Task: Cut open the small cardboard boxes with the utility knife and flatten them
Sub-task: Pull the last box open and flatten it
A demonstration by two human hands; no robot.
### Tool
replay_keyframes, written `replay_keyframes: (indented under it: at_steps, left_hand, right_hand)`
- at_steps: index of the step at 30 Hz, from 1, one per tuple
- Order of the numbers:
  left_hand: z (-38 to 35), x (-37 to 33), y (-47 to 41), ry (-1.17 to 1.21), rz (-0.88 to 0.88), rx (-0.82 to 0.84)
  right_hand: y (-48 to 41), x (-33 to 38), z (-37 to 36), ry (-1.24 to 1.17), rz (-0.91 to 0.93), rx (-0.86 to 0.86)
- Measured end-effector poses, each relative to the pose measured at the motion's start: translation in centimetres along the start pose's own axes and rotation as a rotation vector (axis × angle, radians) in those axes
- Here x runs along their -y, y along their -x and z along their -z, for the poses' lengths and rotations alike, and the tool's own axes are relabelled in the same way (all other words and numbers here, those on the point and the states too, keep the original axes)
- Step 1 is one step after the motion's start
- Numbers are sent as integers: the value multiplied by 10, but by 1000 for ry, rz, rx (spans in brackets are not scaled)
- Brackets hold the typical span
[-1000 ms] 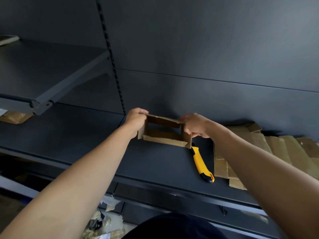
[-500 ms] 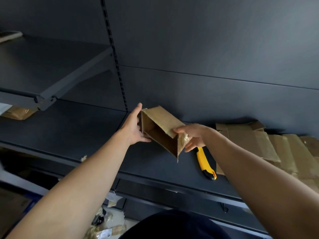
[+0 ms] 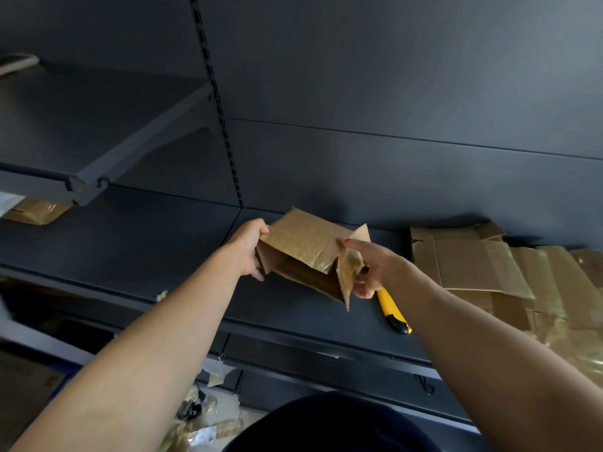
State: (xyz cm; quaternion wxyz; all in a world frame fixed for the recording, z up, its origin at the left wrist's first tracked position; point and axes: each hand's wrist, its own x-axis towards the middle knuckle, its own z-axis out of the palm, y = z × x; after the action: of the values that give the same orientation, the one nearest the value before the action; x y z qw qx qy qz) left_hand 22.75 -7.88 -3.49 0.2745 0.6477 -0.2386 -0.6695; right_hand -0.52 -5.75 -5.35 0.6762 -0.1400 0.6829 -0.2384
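Left hand [image 3: 249, 249]: fingers curled round the left end of the box [image 3: 303, 246], gripping its edge. Right hand [image 3: 372, 269]: thumb on the taped upper panel, fingers behind the right end flap, pinching the cardboard between them.

Box position: held between both hands, clear of the shelf [image 3: 163, 249] and tilted, with its open end toward the camera. The interior is visible as a hollow sleeve, and the walls appear skewed rather than square. Whether the far end is cut through cannot be confirmed from this angle.

Utility knife [image 3: 393, 309]: lying on the shelf just below and behind the right hand, yellow body, dark end toward the shelf's front edge. Neither hand touches it.

Surroundings: a pile of flattened boxes [image 3: 473, 265] lies on the same shelf to the right, against the back panel. A further piece of cardboard [image 3: 32, 210] sits at far left beneath the upper shelf [image 3: 81, 125]. Scraps of tape and paper [image 3: 202, 415] lie on the floor below.

Task status, as a judgement:
- Done — several boxes cut and flattened, going by the pile.
- In hand — this box looks opened, with the knife set aside; the collapsing step is under way.
- Left — press it flat and add it to the pile. No uncut box is clearly visible.
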Motion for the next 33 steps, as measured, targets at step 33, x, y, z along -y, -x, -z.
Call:
replay_keyframes:
  at_steps: [33]
  left_hand:
    - [-15, 24, -53, -1211, -475, -352]
  right_hand:
    - [-12, -44, 22, 1055, 232, -678]
